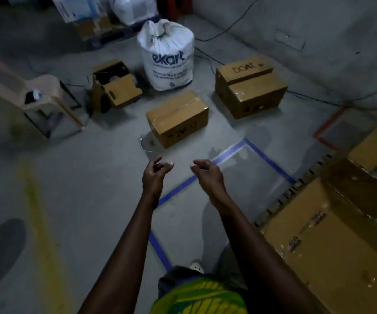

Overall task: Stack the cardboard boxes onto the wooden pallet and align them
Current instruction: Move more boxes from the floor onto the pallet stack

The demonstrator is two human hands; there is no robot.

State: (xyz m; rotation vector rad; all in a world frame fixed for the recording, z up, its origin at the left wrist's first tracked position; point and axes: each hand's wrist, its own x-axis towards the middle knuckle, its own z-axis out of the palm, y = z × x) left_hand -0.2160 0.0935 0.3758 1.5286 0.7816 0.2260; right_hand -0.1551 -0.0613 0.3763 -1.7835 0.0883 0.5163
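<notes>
Boxes scattered on grey concrete, all placed against the white ekart sack (168,57). Sealed cardboard box (177,118) just in front of the sack, taped shut, contents hidden. Larger taped box (250,86) to the sack's right, also closed. Open box (115,85) to the sack's left, flaps up, dark items inside, too dim to identify. More cartons (332,241) stacked well to the right and nearer than the sack; pallet beneath not clearly visible. Left hand (154,175) and right hand (208,174) extended short of the sealed box, fingers loosely curled, half open, holding nothing, touching nothing.
</notes>
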